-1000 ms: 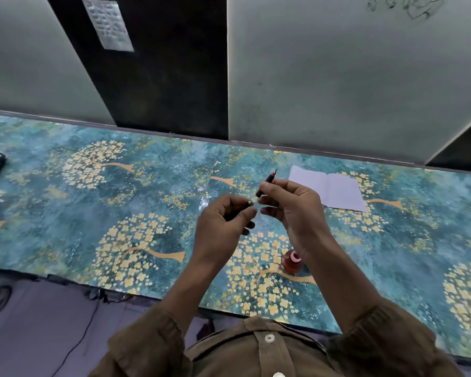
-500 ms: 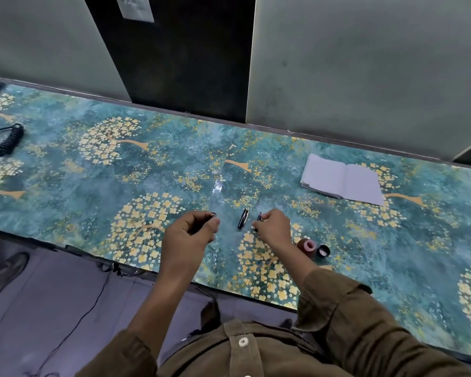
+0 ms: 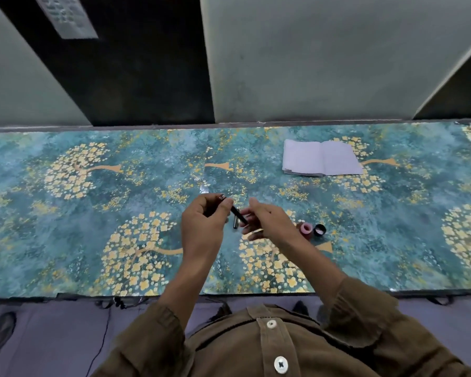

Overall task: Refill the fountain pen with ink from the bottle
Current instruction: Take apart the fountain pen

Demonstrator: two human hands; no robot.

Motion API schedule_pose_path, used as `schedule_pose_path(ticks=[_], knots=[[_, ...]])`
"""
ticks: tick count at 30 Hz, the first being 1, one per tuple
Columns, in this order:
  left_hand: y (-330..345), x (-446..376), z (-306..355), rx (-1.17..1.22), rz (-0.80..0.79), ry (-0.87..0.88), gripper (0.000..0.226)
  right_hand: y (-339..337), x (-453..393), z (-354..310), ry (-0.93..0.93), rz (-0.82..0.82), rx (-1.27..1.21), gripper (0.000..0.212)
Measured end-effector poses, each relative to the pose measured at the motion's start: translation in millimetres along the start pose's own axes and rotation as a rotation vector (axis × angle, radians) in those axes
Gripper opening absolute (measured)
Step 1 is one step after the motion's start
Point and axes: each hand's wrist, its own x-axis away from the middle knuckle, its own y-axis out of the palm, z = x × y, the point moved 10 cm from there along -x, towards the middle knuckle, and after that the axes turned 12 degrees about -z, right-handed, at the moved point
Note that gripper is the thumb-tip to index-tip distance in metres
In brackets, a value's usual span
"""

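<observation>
Your left hand (image 3: pixel 204 221) has its fingers curled shut on a dark pen part (image 3: pixel 238 215) that your right hand (image 3: pixel 267 223) pinches at its other end, just left of the open ink bottle (image 3: pixel 306 229) and its cap (image 3: pixel 319 230) on the table (image 3: pixel 65 240).

Table (image 3: pixel 65 213): teal, gold blossom-tree print. Pen (image 3: pixel 238 213): black. Ink bottle (image 3: pixel 306 229): pink-rimmed. Cap (image 3: pixel 319 230): black. Notebook (image 3: pixel 321 161): white. Shirt (image 3: pixel 283 346): olive-brown.
</observation>
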Motion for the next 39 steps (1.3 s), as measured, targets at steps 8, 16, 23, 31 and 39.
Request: schedule_pose_path(ticks=[8, 16, 23, 31, 39], knots=[[96.3, -7.4, 10.7, 0.174, -0.388, -0.052, 0.009, -60.8, 70.2, -11.4, -0.144, 0.256, -0.864, 0.009], [155.1, 12.1, -27.3, 0.603, -0.628, -0.48, 0.015, -91.6, 107.1, -21.9, -0.2, 0.527, -0.22, 0.018], [159.2, 13.7, -29.9, 0.842, -0.598, -0.62, 0.018, -91.6, 111.3, -63.6, -0.241, 0.589, 0.289, 0.019], [142.6, 9.8, -30.9, 0.931, -0.459, -0.614, 0.012, -84.4, 93.5, -81.8, -0.292, 0.453, 0.227, 0.017], [122.9, 9.4, -33.0, 0.994, -0.389, -0.563, 0.012, -65.2, 75.2, -90.5, -0.341, 0.308, 0.275, 0.014]])
